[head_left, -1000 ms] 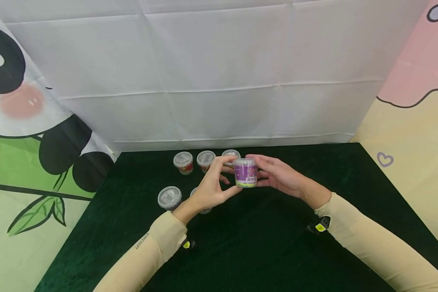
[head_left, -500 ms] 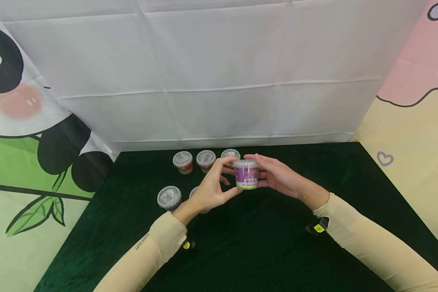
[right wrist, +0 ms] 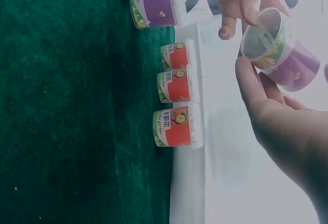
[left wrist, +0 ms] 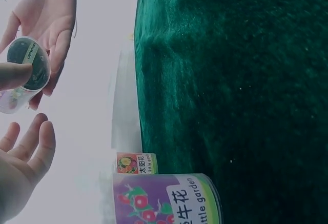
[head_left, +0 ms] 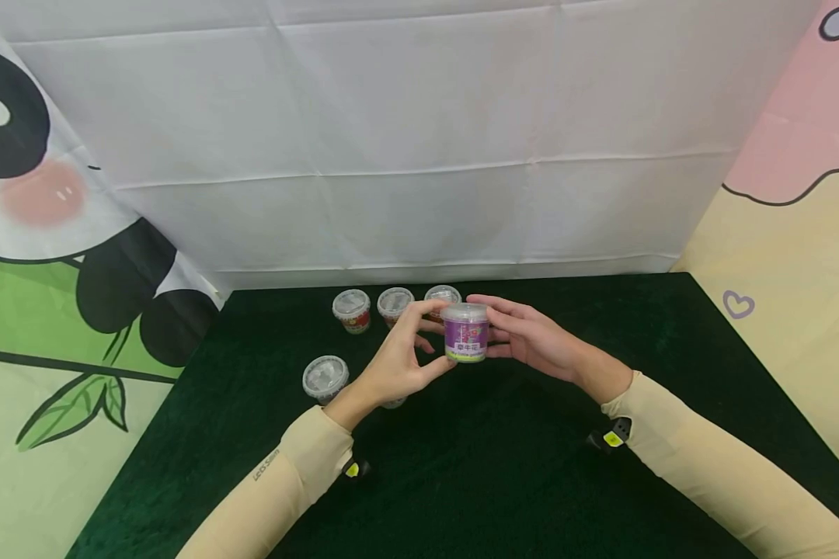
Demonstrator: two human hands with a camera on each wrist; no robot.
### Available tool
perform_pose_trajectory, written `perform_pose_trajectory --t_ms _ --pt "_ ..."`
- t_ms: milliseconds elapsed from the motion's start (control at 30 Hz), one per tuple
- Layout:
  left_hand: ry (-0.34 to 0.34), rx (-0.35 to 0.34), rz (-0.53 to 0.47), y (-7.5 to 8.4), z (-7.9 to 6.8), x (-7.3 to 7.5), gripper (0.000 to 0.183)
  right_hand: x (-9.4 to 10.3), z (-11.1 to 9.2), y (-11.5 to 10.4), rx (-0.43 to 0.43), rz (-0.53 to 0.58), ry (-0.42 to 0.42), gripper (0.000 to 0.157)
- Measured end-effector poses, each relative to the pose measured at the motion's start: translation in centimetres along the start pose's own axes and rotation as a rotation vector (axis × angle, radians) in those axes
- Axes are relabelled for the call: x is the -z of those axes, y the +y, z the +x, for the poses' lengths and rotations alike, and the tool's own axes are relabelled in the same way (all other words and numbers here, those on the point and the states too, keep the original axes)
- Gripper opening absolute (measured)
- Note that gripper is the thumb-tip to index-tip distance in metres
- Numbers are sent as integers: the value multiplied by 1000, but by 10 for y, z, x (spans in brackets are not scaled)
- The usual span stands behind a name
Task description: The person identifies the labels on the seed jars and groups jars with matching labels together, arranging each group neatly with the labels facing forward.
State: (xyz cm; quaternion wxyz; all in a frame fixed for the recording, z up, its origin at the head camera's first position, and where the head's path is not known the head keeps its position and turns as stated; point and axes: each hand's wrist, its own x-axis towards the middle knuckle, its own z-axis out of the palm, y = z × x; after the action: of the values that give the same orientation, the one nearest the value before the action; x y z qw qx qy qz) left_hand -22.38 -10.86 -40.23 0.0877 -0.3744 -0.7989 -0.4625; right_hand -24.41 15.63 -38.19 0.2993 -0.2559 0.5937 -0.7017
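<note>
Up between both hands is a small plastic cup with a clear lid and a purple label (head_left: 465, 340), its dark base (left wrist: 38, 70) showing in the left wrist view. My left hand (head_left: 400, 357) pinches it, thumb at the base and index finger up by the lid, other fingers spread behind. From the right side my right hand (head_left: 541, 338) holds the same cup; in the right wrist view its fingers (right wrist: 251, 83) reach the base rim. Another purple-labelled cup (head_left: 325, 378) stands on the table at left, and one beside it is mostly hidden by my left wrist.
Along the back of the green cloth-covered table (head_left: 489, 466) stand several lidded cups with red labels, among them a left one (head_left: 352, 312) and a middle one (head_left: 395, 301). A white cloth wall (head_left: 419, 155) rises behind, with printed panels on both sides.
The purple-labelled cup shifts slightly down and right, then back left, and turns a little so its label shows differently. Both hands stay around it; my left hand has moved slightly left.
</note>
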Motion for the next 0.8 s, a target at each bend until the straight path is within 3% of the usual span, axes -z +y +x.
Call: perform_pose_trajectory --t_ms 267,800 --pt "-19 22 -13 1 -2 1 82 -4 4 0 23 -26 44 59" --pt "-20 51 -9 2 -6 1 82 -8 5 -1 1 -34 45 63"
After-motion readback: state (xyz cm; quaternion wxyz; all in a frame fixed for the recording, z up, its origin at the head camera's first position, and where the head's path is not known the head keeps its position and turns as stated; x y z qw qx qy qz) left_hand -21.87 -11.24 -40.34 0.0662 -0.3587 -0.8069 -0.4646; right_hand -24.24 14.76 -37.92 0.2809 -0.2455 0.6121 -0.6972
